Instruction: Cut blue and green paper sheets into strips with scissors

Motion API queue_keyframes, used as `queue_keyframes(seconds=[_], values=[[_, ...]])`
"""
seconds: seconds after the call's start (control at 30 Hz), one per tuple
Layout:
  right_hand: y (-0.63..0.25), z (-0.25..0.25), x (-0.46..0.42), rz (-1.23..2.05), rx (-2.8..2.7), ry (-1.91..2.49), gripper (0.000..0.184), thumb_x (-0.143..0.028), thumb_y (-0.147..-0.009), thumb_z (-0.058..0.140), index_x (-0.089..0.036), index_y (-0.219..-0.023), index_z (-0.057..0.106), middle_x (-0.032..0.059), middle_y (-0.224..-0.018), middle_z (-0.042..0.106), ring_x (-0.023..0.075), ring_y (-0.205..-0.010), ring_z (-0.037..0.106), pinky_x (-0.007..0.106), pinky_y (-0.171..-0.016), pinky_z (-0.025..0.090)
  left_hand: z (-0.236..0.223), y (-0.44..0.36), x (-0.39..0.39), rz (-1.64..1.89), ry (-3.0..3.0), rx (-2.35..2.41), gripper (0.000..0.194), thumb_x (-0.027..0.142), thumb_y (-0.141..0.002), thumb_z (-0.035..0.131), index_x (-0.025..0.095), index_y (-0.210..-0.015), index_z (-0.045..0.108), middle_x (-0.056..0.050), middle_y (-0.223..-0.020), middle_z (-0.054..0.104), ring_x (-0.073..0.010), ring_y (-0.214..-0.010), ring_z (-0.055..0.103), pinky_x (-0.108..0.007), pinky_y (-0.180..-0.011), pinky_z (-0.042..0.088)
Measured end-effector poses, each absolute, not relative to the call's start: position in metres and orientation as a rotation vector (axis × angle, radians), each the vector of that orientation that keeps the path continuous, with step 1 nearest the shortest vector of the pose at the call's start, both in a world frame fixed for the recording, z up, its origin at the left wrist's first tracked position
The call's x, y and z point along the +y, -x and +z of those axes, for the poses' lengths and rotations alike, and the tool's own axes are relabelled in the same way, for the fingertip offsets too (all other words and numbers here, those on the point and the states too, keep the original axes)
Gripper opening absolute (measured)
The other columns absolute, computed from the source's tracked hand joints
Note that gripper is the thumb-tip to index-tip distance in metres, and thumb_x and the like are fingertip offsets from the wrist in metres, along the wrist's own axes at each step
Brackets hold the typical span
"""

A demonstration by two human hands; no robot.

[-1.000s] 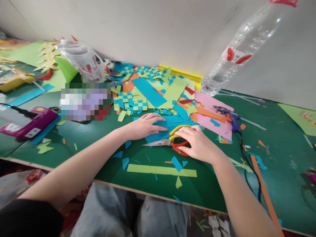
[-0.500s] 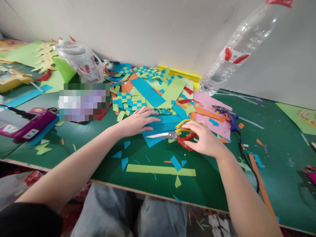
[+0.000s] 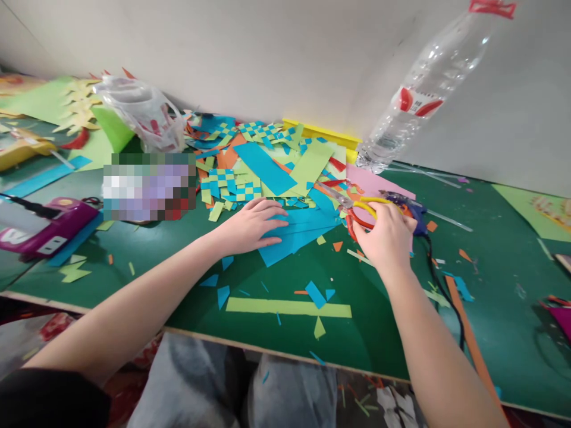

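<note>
My left hand (image 3: 255,224) lies flat with its fingers stretched out over the left end of some overlapping blue paper strips (image 3: 294,236). My right hand (image 3: 387,233) grips scissors (image 3: 344,203) with red and yellow handles. Their blades point up and left, above the right part of the blue paper. Behind both hands is a heap of green and blue woven paper pieces (image 3: 247,189), with a wide blue strip (image 3: 265,168) on top. In front lies a long light-green strip (image 3: 285,307) among small cut scraps.
A clear plastic bottle (image 3: 423,89) stands by the wall. A glue gun (image 3: 413,217) with a black cord rests on the right, near pink paper (image 3: 379,181). To the left are a purple power strip (image 3: 49,229), a plastic bag with a cup (image 3: 143,113) and a yellow tool (image 3: 27,148).
My right hand has moved right and slightly up with the scissors, whose blades have turned from pointing left to pointing up and left. My left hand stays on the blue paper.
</note>
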State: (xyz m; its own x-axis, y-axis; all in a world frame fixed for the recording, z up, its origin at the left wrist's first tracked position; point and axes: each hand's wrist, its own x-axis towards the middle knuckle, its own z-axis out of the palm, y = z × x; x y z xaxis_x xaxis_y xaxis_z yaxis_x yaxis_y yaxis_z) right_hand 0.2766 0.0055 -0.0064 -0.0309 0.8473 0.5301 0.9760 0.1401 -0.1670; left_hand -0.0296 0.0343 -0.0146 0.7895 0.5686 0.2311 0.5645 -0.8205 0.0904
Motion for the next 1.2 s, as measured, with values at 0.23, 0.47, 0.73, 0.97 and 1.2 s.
queue_keyframes(seconds=[0.23, 0.47, 0.73, 0.97, 1.2], values=[[-0.282, -0.014, 0.009, -0.341, -1.923, 1.885, 0.034, -0.040, -0.083, 0.057, -0.017, -0.108, 0.058, 0.0157, -0.106, 0.065, 0.0332, -0.102, 0.058, 0.046, -0.086, 0.036, -0.013, 0.033, 0.037, 0.416, -2.960, 0.909, 0.025, 0.037, -0.094, 0.052, 0.024, -0.108, 0.068, -0.004, -0.130, 0.058, -0.0248, -0.131, 0.040, -0.046, -0.113, 0.025], [-0.283, -0.018, 0.010, -0.313, -1.974, 1.976, 0.034, -0.041, -0.084, 0.056, -0.015, -0.106, 0.058, 0.0155, -0.104, 0.065, 0.0320, -0.098, 0.059, 0.045, -0.084, 0.037, -0.012, 0.038, 0.039, 0.438, -3.019, 0.927, 0.022, 0.034, -0.095, 0.051, 0.024, -0.101, 0.069, -0.002, -0.126, 0.062, -0.0219, -0.128, 0.046, -0.046, -0.114, 0.024], [-0.284, -0.019, 0.010, -0.220, -1.965, 2.088, 0.038, -0.045, -0.083, 0.058, -0.014, -0.106, 0.056, 0.0159, -0.105, 0.067, 0.0313, -0.097, 0.062, 0.040, -0.078, 0.043, -0.011, 0.041, 0.041, 0.515, -3.125, 0.951, 0.026, 0.026, -0.095, 0.047, 0.024, -0.082, 0.069, 0.001, -0.109, 0.070, -0.0182, -0.116, 0.055, -0.044, -0.114, 0.026], [-0.284, -0.014, 0.009, -0.036, -1.861, 2.183, 0.049, -0.050, -0.079, 0.061, -0.016, -0.111, 0.047, 0.0164, -0.108, 0.066, 0.0320, -0.092, 0.064, 0.035, -0.061, 0.043, -0.006, 0.040, 0.037, 0.533, -3.113, 1.009, 0.024, 0.025, -0.092, 0.049, 0.023, -0.078, 0.069, -0.001, -0.106, 0.070, -0.0197, -0.114, 0.057, -0.046, -0.113, 0.028], [-0.281, -0.013, 0.008, -0.101, -1.866, 2.208, 0.040, -0.048, -0.081, 0.060, -0.017, -0.102, 0.048, 0.0148, -0.099, 0.065, 0.0300, -0.086, 0.063, 0.033, -0.055, 0.038, -0.011, 0.037, 0.037, 0.533, -3.067, 1.106, 0.026, 0.033, -0.095, 0.046, 0.020, -0.097, 0.069, -0.005, -0.114, 0.068, -0.0224, -0.113, 0.058, -0.046, -0.109, 0.034]])
